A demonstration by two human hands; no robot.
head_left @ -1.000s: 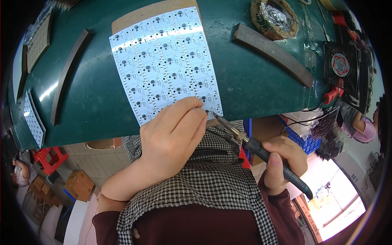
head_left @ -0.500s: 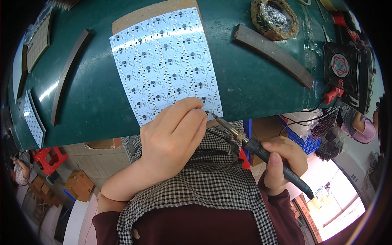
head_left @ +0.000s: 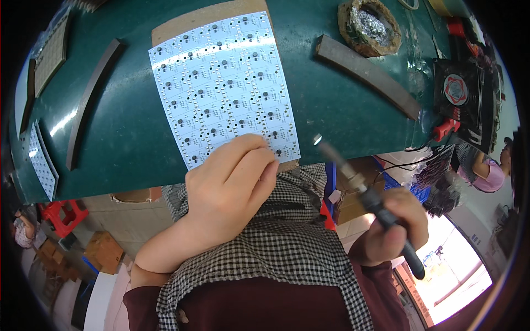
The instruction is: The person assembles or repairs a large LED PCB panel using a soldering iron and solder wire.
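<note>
A white circuit board panel (head_left: 220, 91) with rows of small black round parts lies on a brown backing board (head_left: 193, 19). My left hand (head_left: 227, 182) rests over the panel's near edge. Its fingers are pressed together near the near right corner, and whatever they pinch is hidden. In my right hand (head_left: 406, 223) is a soldering iron (head_left: 381, 208) with a dark handle, slightly blurred. Its tip points up and left, to the right of the panel and apart from it.
Dark bars (head_left: 367, 76) lie on either side on the green tabletop (head_left: 331, 99). A rough bowl of silvery scrap (head_left: 370, 27) stands far right, near a black fan unit (head_left: 461, 91). At the left is a smaller white panel (head_left: 43, 160). Another person (head_left: 486, 168) sits at the right.
My right hand has drawn the soldering iron off the panel's near right corner, to the right. My left hand stays almost in place.
</note>
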